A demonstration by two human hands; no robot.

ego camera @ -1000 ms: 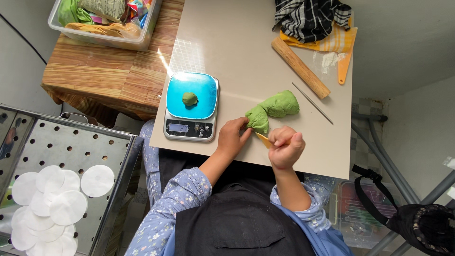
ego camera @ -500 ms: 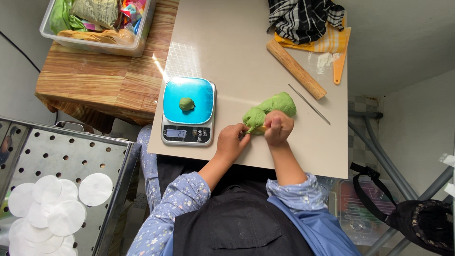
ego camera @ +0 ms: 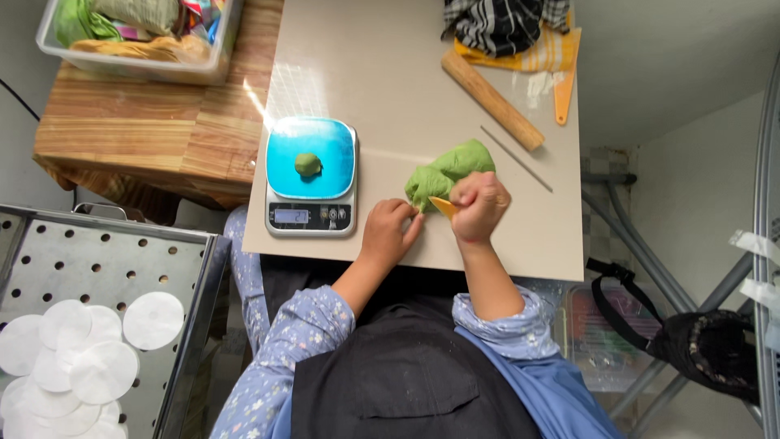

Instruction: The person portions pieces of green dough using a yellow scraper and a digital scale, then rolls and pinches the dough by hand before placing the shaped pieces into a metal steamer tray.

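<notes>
Green dough (ego camera: pixel 449 168) is lying on the pale bench (ego camera: pixel 390 81), just to the right of the kitchen scale (ego camera: pixel 311 175). It is a soft, lumpy, bright green log, fat at the far end and thinner at the near end, with folds and dents in it.

The right hand (ego camera: pixel 479 203) is gripping a small orange scraper (ego camera: pixel 444 206), with its fingers curled tight around it. The scraper's tip is pressing into the near end of the dough. The left hand (ego camera: pixel 390 232) is resting just beside that end, between the dough and the scale. Its fingers are bent and close together, and its fingertips are touching the dough. I cannot tell if they are pinching a bit of it.

To do this well, I think the left hand should be holding the dough still while the scraper is pushing straight down, so the piece comes off clean. The cut piece should be about as big as the little green ball (ego camera: pixel 307 164) sitting on the scale's blue top.

Beyond the dough, a wooden rolling pin (ego camera: pixel 492 100) and a thin stick (ego camera: pixel 516 159) are lying. Far left of the scale, white paper rounds (ego camera: pixel 73 354) are sitting on a metal tray with holes (ego camera: pixel 106 260).
</notes>
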